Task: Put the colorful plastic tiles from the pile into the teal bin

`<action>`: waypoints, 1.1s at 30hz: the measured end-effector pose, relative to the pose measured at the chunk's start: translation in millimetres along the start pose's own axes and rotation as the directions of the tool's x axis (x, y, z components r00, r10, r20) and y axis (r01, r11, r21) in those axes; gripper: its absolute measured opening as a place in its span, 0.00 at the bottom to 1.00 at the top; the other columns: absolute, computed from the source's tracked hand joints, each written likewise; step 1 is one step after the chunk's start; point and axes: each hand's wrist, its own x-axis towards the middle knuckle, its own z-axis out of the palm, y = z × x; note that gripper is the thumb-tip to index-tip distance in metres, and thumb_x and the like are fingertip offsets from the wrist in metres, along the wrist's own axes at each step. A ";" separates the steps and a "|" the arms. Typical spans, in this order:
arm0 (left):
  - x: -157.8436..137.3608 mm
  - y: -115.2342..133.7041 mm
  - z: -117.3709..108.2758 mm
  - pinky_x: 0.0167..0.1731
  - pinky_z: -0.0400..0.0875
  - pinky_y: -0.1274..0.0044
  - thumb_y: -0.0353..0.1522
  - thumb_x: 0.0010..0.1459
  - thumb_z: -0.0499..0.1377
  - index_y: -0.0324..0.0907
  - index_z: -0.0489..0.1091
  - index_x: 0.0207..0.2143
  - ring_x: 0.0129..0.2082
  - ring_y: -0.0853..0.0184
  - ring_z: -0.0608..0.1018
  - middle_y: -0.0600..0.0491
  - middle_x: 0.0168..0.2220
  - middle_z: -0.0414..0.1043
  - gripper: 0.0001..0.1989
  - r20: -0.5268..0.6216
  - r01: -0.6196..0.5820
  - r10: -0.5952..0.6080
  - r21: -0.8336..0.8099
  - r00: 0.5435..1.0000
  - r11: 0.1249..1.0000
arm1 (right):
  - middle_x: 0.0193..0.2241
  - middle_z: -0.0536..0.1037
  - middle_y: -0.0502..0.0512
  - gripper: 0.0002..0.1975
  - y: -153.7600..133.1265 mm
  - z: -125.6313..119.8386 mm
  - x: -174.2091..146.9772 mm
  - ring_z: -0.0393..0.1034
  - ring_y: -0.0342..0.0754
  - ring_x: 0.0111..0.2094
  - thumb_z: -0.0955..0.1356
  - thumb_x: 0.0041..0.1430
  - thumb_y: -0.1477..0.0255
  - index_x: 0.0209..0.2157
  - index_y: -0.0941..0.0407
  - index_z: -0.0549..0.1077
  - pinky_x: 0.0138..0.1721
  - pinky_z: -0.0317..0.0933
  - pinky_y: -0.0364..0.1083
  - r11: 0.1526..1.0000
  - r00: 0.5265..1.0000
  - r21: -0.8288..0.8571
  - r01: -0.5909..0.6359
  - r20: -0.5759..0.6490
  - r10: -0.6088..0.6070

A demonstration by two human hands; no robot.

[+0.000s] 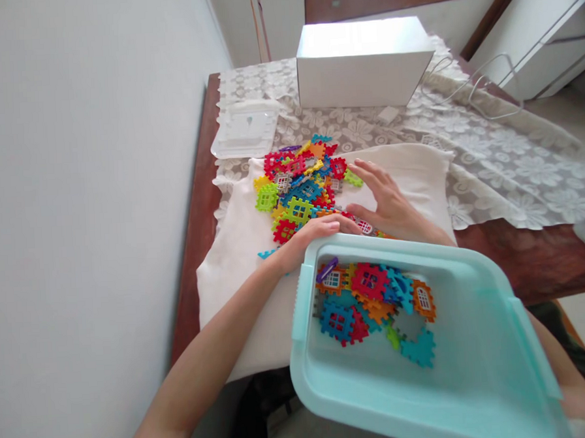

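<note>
A heap of colourful plastic interlocking tiles [301, 189] lies on a white cloth [248, 300], many with window-like lattices. My left hand [322, 230] rests at the near edge of the heap, fingers stretched out to the right. To the right of the pile my right hand [387, 204] is open, thumb and fingers spread beside the tiles. Some tiles near the hands are partly hidden. A pale turquoise plastic tub [477, 366] sits tilted in front of me, over my right forearm. Several more tiles [369, 280] lie inside it, gathered toward its far left end.
At the back of the table stands a white box [358, 78]. A clear plastic lid or tray [245, 131] lies at the back left on a lace tablecloth [520, 181]. A white cable [492, 91] loops at the back right. The wall [83, 158] runs along the left.
</note>
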 end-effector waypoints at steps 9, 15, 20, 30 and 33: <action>0.3 2.2 0.5 0.49 0.70 0.69 0.48 0.60 0.60 0.38 0.81 0.44 0.48 0.55 0.78 0.43 0.50 0.80 0.24 -0.011 -0.021 0.021 0.031 1.000 0.999 | 0.60 0.79 0.62 0.17 14.7 19.8 2.9 0.73 0.62 0.63 0.69 0.72 0.60 0.57 0.49 0.80 0.67 0.67 0.65 0.982 0.980 -0.117 0.149 0.149 -0.131; -0.1 5.0 0.9 0.50 0.70 0.70 0.48 0.61 0.61 0.38 0.81 0.44 0.48 0.56 0.77 0.43 0.51 0.79 0.23 -0.016 -0.025 0.027 0.062 1.000 0.998 | 0.56 0.82 0.59 0.18 7.9 21.4 3.5 0.78 0.59 0.56 0.71 0.70 0.58 0.58 0.47 0.79 0.60 0.71 0.59 0.991 0.983 0.043 0.125 0.126 -0.130; -0.5 2.9 0.7 0.48 0.70 0.71 0.49 0.61 0.60 0.39 0.81 0.44 0.47 0.57 0.77 0.44 0.50 0.78 0.23 0.001 -0.026 0.026 0.045 1.000 0.999 | 0.42 0.86 0.53 0.14 7.9 22.1 2.6 0.79 0.53 0.41 0.73 0.67 0.58 0.49 0.49 0.82 0.44 0.73 0.52 0.989 0.986 0.139 -0.054 0.162 0.031; -0.7 6.4 1.6 0.53 0.70 0.69 0.49 0.60 0.61 0.39 0.81 0.43 0.52 0.52 0.78 0.43 0.51 0.81 0.23 -0.031 -0.015 0.017 0.067 0.999 0.998 | 0.44 0.85 0.53 0.17 3.9 25.3 1.2 0.81 0.53 0.44 0.78 0.58 0.62 0.49 0.48 0.81 0.42 0.75 0.49 0.931 0.985 0.337 -0.140 0.145 0.096; -1.0 5.7 2.1 0.52 0.71 0.68 0.48 0.59 0.62 0.39 0.81 0.43 0.53 0.52 0.78 0.43 0.51 0.80 0.23 -0.040 -0.019 0.022 0.052 0.999 0.998 | 0.42 0.86 0.53 0.14 1.1 25.7 2.2 0.81 0.54 0.43 0.77 0.60 0.63 0.48 0.48 0.82 0.47 0.76 0.53 0.968 0.998 0.248 -0.042 0.065 0.026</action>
